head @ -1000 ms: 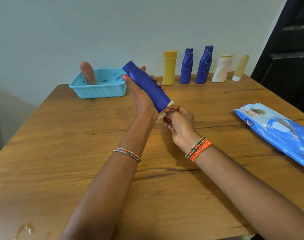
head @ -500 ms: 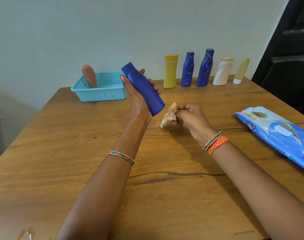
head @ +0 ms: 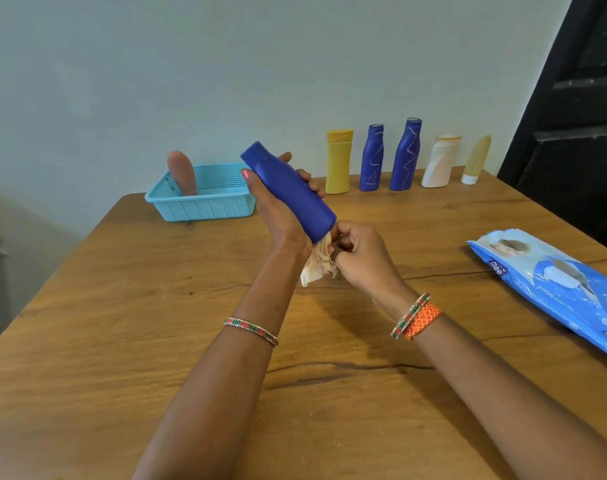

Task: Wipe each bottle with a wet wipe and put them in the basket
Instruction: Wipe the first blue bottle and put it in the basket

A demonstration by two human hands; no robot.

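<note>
Left hand (head: 277, 209) is wrapped around the blue bottle (head: 290, 192), holding it tilted in the air over the middle of the desk (head: 122, 341), cap end up and away. Right hand (head: 359, 252) has the crumpled wet wipe (head: 317, 266) bunched in its fingers, pressed against the bottle's bottom end.

Risks, I'd say: a wet bottle could slip out of that one-handed grip and drop onto the desk — or the row of five bottles (head: 404, 157) along the far edge gets knocked reaching for the next one. The basket (head: 205, 206) at the far left corner already holds a brownish bottle (head: 181, 171) — tossing this one in carelessly could tip it. The wipe looks pretty spent too.
</note>
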